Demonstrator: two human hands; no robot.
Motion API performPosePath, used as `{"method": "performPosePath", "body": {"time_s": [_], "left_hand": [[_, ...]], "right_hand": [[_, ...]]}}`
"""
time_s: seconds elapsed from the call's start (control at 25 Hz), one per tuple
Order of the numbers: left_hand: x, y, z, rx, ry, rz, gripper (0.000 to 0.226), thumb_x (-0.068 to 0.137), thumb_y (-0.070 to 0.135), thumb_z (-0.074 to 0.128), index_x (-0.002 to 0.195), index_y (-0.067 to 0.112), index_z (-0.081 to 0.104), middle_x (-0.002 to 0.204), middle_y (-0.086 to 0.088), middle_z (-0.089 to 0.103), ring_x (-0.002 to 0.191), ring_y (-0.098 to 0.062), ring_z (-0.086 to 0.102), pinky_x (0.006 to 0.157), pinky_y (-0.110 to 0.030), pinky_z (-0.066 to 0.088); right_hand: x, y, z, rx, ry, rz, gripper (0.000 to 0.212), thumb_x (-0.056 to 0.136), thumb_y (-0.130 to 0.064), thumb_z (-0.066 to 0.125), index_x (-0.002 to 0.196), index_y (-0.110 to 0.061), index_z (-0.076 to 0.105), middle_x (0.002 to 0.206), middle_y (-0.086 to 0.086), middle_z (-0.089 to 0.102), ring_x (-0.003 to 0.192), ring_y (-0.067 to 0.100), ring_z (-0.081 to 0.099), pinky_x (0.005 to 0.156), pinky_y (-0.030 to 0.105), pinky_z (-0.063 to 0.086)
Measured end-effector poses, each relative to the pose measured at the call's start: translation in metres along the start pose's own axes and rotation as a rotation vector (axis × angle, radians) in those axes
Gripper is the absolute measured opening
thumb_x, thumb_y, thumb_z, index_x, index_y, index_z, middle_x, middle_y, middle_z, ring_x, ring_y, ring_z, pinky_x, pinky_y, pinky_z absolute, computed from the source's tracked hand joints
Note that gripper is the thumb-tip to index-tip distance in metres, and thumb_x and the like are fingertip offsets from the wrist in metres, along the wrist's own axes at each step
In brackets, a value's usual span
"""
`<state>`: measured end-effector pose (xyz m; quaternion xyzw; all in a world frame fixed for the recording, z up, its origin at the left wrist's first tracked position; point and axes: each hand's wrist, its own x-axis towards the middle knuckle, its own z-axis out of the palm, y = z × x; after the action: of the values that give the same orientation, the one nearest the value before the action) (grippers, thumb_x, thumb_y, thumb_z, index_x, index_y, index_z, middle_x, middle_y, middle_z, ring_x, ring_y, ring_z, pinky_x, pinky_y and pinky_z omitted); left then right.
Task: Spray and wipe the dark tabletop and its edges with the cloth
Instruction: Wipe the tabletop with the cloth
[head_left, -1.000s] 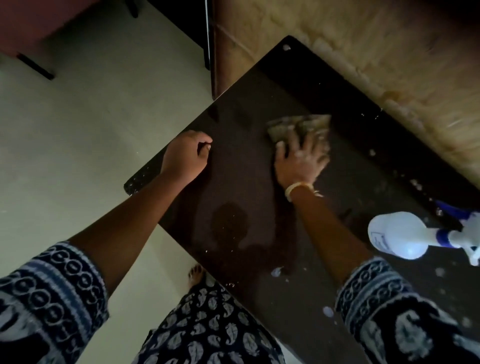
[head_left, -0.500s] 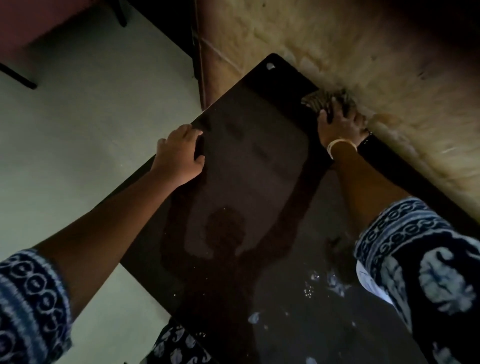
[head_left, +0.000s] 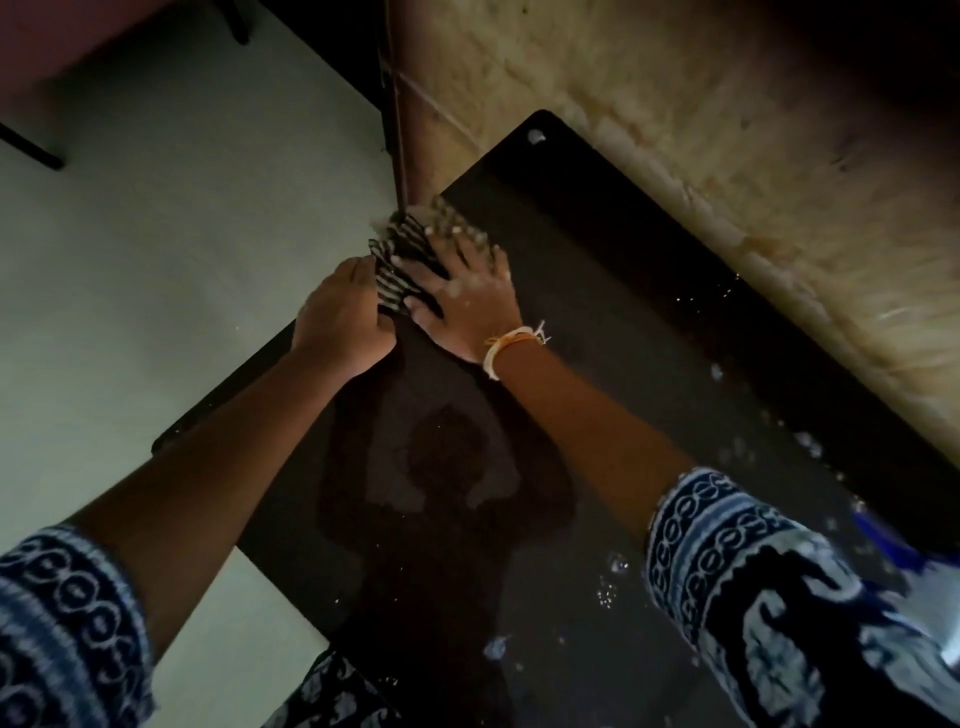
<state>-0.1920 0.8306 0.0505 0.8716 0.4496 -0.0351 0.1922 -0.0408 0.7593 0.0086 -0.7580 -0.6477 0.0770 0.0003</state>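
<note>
The dark glossy tabletop (head_left: 597, 395) runs diagonally from the far corner to the lower right, with drops of spray on its near part. A striped cloth (head_left: 402, 254) lies bunched at the table's left edge. My right hand (head_left: 465, 299) presses flat on the cloth, fingers spread. My left hand (head_left: 343, 317) rests at the same edge right beside it, fingers curled against the cloth's left side. Only a blue and white sliver of the spray bottle (head_left: 930, 587) shows at the far right, behind my right sleeve.
A rough pale brick wall (head_left: 675, 104) runs along the table's far side. Pale floor (head_left: 156, 249) lies to the left, below the table's edge. A dark furniture leg (head_left: 31, 150) stands at the upper left. My patterned clothing shows at the bottom.
My right hand has swept the cloth from the far side by the wall across to the table's left edge. My left hand has shifted up along that edge and now meets the cloth.
</note>
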Motion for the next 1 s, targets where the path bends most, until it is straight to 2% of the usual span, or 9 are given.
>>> {"method": "performPosePath", "body": {"time_s": [0.08, 0.16, 0.28, 0.36, 0.44, 0.6, 0.8, 0.92, 1.0], "left_hand": [[-0.002, -0.001, -0.002, 0.022, -0.03, 0.008, 0.065, 0.084, 0.013, 0.055, 0.145, 0.002, 0.034, 0.142, -0.02, 0.043, 0.125, -0.038, 0.048, 0.101, -0.045, 0.042], [-0.005, -0.001, -0.002, 0.045, -0.03, 0.015, 0.067, 0.089, 0.014, 0.055, 0.149, 0.003, 0.028, 0.15, -0.018, 0.036, 0.134, -0.034, 0.042, 0.108, -0.044, 0.037], [-0.006, -0.004, 0.001, 0.06, -0.016, 0.042, 0.068, 0.09, 0.013, 0.055, 0.15, 0.004, 0.026, 0.152, -0.018, 0.035, 0.135, -0.034, 0.042, 0.11, -0.043, 0.035], [-0.006, -0.008, 0.004, 0.099, -0.015, 0.066, 0.068, 0.091, 0.017, 0.056, 0.151, 0.004, 0.024, 0.152, -0.018, 0.035, 0.132, -0.035, 0.045, 0.109, -0.045, 0.037], [-0.007, -0.01, 0.008, 0.149, -0.016, 0.085, 0.069, 0.093, 0.024, 0.054, 0.151, 0.005, 0.022, 0.154, -0.016, 0.033, 0.137, -0.032, 0.04, 0.114, -0.047, 0.029], [-0.026, 0.004, 0.014, 0.16, 0.036, 0.104, 0.068, 0.096, 0.031, 0.049, 0.152, 0.007, 0.019, 0.158, -0.013, 0.025, 0.147, -0.024, 0.024, 0.117, -0.052, 0.013], [-0.055, 0.005, 0.019, 0.13, 0.038, 0.103, 0.065, 0.097, 0.031, 0.046, 0.152, 0.01, 0.021, 0.16, -0.01, 0.023, 0.149, -0.021, 0.018, 0.116, -0.058, 0.007], [-0.061, 0.0, 0.02, 0.113, 0.03, 0.099, 0.063, 0.097, 0.031, 0.046, 0.152, 0.01, 0.023, 0.159, -0.01, 0.025, 0.149, -0.022, 0.019, 0.116, -0.059, 0.004], [-0.064, 0.0, 0.022, 0.119, 0.032, 0.094, 0.062, 0.098, 0.032, 0.045, 0.152, 0.011, 0.022, 0.159, -0.009, 0.025, 0.149, -0.021, 0.019, 0.116, -0.058, 0.003]], "right_hand": [[-0.002, 0.038, -0.002, 0.004, 0.063, 0.111, 0.051, 0.09, -0.06, 0.034, 0.14, -0.049, 0.04, 0.155, 0.0, 0.035, 0.143, 0.029, 0.028, 0.109, 0.058, 0.025], [-0.017, 0.097, -0.005, -0.002, 0.13, 0.411, 0.052, 0.09, -0.06, 0.034, 0.141, -0.05, 0.038, 0.154, 0.001, 0.036, 0.142, 0.031, 0.029, 0.107, 0.058, 0.027], [-0.064, 0.182, -0.017, 0.072, 0.072, 0.898, 0.055, 0.092, -0.062, 0.031, 0.146, -0.051, 0.024, 0.159, 0.005, 0.023, 0.144, 0.038, 0.019, 0.11, 0.063, 0.019], [-0.089, 0.205, -0.022, 0.119, 0.033, 1.129, 0.057, 0.094, -0.06, 0.029, 0.149, -0.047, 0.02, 0.16, 0.009, 0.019, 0.145, 0.039, 0.016, 0.111, 0.063, 0.016], [-0.095, 0.196, -0.022, 0.148, 0.048, 1.203, 0.057, 0.096, -0.057, 0.029, 0.151, -0.041, 0.021, 0.16, 0.01, 0.017, 0.146, 0.037, 0.013, 0.112, 0.065, 0.013], [-0.099, 0.11, -0.011, 0.098, 0.108, 0.929, 0.055, 0.094, -0.054, 0.035, 0.147, -0.04, 0.032, 0.159, 0.009, 0.021, 0.146, 0.036, 0.017, 0.11, 0.067, 0.017], [-0.156, -0.039, 0.014, 0.041, -0.002, 0.106, 0.052, 0.093, -0.056, 0.036, 0.145, -0.047, 0.032, 0.159, 0.005, 0.025, 0.146, 0.033, 0.019, 0.11, 0.065, 0.019], [-0.154, -0.009, 0.01, 0.006, -0.02, -0.216, 0.052, 0.092, -0.056, 0.04, 0.144, -0.049, 0.034, 0.157, 0.002, 0.03, 0.145, 0.03, 0.024, 0.112, 0.059, 0.019], [-0.135, 0.045, 0.011, -0.011, 0.05, -0.076, 0.051, 0.09, -0.055, 0.044, 0.14, -0.047, 0.041, 0.152, 0.003, 0.039, 0.142, 0.031, 0.032, 0.11, 0.058, 0.027]]}}
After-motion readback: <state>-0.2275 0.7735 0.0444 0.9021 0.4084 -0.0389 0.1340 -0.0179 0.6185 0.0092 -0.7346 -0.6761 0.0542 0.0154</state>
